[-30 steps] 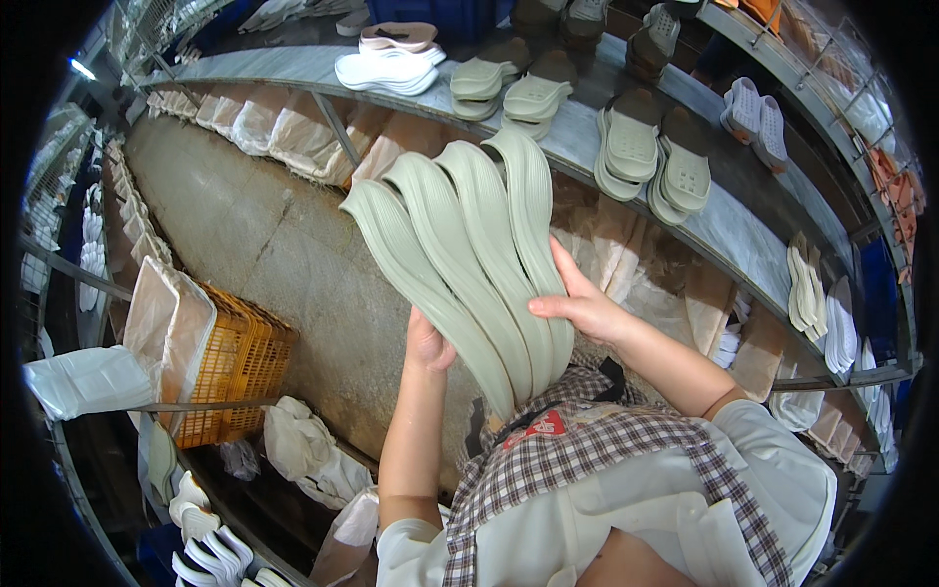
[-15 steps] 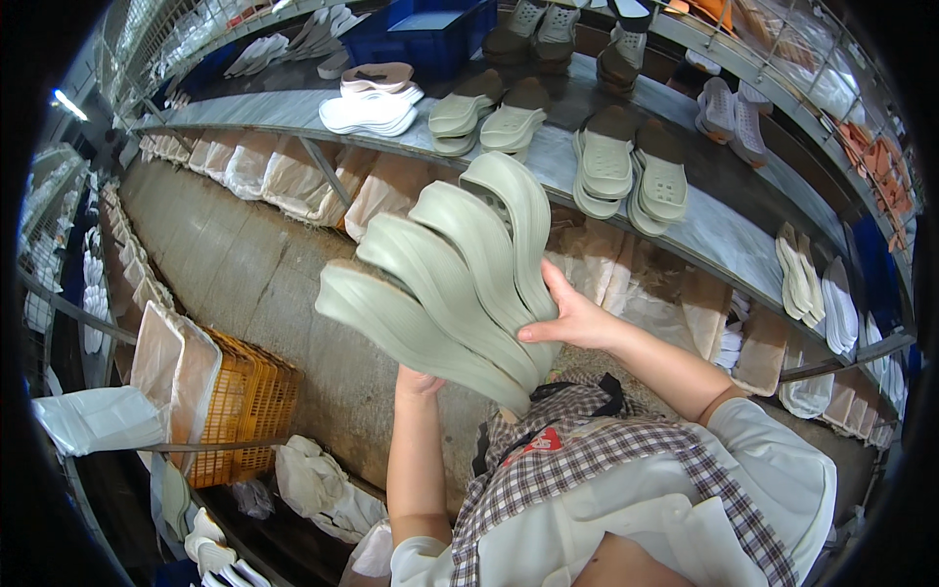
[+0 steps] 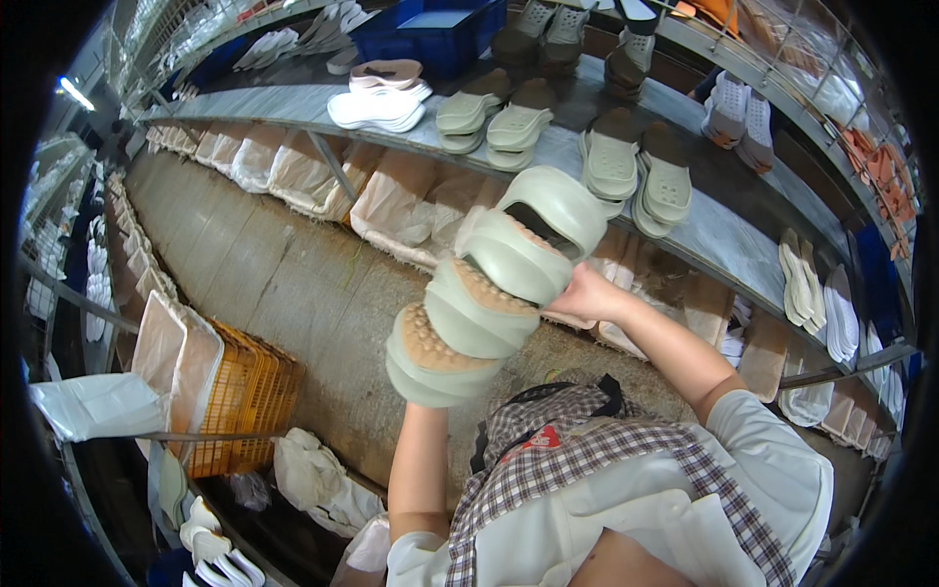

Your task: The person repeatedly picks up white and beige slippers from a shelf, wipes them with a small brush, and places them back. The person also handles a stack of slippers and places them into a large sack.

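Note:
In front of my chest is a row of several pale green clogs (image 3: 479,308), fitted closely together. Tan studded linings show in the openings of the nearer ones, and the farthest clog has a dark opening. My right hand (image 3: 585,296) is closed on the right side of the row, its fingers partly behind the clogs. My left forearm (image 3: 419,460) runs up to the nearest clog at the lower left. That clog covers my left hand, so its fingers are hidden.
Across the front runs a long metal shelf (image 3: 235,110) with clogs, white soles (image 3: 380,112) and a blue crate (image 3: 425,44). Cloth-lined baskets (image 3: 391,201) stand below it. At the left is a yellow basket (image 3: 235,401), near a bundled pale cloth (image 3: 323,484).
The clogs have turned over: their ridged pale green undersides faced up before, and now their uppers and tan linings show. My right hand has moved slightly right and up with them.

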The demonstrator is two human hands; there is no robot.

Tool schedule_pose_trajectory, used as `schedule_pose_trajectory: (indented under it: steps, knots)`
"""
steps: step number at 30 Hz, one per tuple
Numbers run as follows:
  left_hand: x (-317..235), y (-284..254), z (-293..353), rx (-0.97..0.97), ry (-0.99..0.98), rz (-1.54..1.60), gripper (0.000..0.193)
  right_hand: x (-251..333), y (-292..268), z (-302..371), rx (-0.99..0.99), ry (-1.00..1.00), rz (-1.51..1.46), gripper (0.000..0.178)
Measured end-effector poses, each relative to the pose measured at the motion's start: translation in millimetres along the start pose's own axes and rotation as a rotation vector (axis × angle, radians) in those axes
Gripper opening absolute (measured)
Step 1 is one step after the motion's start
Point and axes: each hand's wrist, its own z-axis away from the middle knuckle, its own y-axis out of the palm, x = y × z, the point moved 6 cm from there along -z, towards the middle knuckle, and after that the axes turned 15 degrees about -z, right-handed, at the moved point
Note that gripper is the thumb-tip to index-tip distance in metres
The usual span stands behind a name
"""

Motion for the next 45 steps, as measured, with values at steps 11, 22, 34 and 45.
schedule_pose_trajectory:
  steps: [11,22,34,45]
  knots:
    - [0,49,28,-0.047,0.070,-0.219,0.051,30,-5,-2,0.004,-0.369,0.027,0.062]
    - [0,25,25,-0.080,-0.111,0.000,0.047,3,-13,-1,0.291,0.069,-0.693,0.071]
    - [17,0,23,0.030,-0.068,0.081,0.056,-7,13,-1,-0.002,0.053,-0.687,0.073]
    - [14,-6,28,0.082,0.000,0.260,0.058,-38,40,9,-0.018,0.240,-0.979,0.062]
